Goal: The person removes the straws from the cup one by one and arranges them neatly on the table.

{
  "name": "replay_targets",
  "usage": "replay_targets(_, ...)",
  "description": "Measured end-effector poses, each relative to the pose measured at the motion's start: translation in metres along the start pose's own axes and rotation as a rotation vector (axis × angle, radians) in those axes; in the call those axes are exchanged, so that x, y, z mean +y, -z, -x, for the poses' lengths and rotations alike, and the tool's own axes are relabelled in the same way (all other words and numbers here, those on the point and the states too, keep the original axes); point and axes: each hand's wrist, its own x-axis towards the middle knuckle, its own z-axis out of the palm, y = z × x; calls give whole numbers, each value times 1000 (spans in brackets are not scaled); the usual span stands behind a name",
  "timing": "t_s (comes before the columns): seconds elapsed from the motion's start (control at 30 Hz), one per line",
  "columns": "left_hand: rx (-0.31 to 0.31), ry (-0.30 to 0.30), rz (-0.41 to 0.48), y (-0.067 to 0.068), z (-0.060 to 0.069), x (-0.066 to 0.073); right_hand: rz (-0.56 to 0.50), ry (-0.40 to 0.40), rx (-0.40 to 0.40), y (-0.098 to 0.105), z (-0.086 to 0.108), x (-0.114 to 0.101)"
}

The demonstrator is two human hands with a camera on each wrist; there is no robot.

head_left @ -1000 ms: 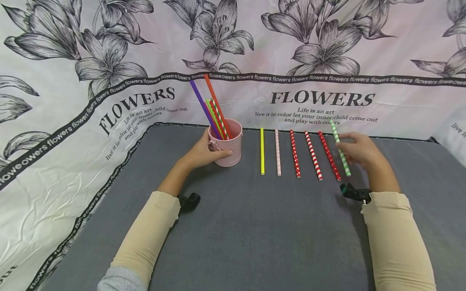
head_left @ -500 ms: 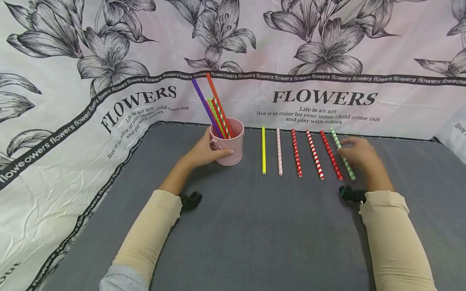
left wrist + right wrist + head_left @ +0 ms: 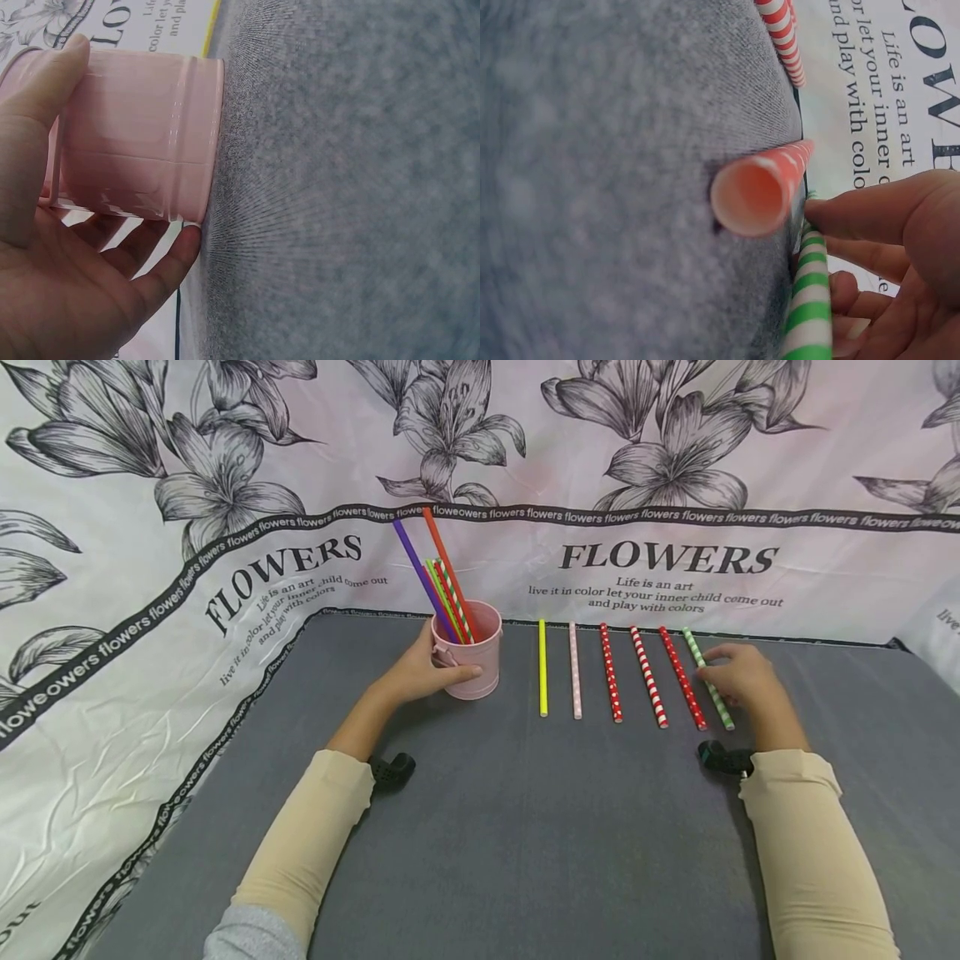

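Observation:
My left hand [image 3: 417,673] grips a small pink bucket [image 3: 480,667], its thumb along the near side and fingers round behind. Several straws, purple [image 3: 420,572], orange [image 3: 447,564], green and striped, lean to the left inside the bucket. In the left wrist view the pink bucket [image 3: 135,127] sits upright on the grey cloth. On the right, my right hand [image 3: 748,678] pinches a green-and-white striped paper straw [image 3: 722,706] lying at the row's right end. The right wrist view has this green striped straw [image 3: 810,300] between thumb and fingers.
Left of the green one lie more straws, spaced apart: yellow [image 3: 543,668], pale pink [image 3: 575,672], red dotted [image 3: 610,675], red striped [image 3: 648,678] and another red dotted [image 3: 682,680]. Behind them, a flower-printed white cloth [image 3: 510,560] rises at the grey table's [image 3: 525,827] back edge.
My right hand has lowered the green striped straw onto the table, beside the rightmost red dotted straw. The left hand keeps its hold on the bucket.

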Motion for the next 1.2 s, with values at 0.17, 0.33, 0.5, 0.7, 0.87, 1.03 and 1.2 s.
replay_targets(0.17, 1, 0, -3, 0, 0, 0, 7, -8, 7, 0, 3, -1)
replay_targets(0.33, 8, -2, -5, 0, -1, -1, -6, 1, 32, 1, 5, -2)
replay_targets(0.5, 12, -1, -10, 0, -2, 0, 5, -15, 24, 2, 5, -3)
replay_targets(0.7, 1, -1, 4, 1, -2, 0, 18, -21, -4, 4, 6, -3)
replay_targets(0.87, -4, -8, -2, 1, 0, 2, 34, -19, -5, 3, 7, -3)
replay_targets(1.03, -2, -13, -4, 0, -2, -5, 22, -24, 1, 1, 7, -3)
replay_targets(1.2, -13, 14, 10, 1, 2, 6, 1, -46, 9, 0, 5, -2)
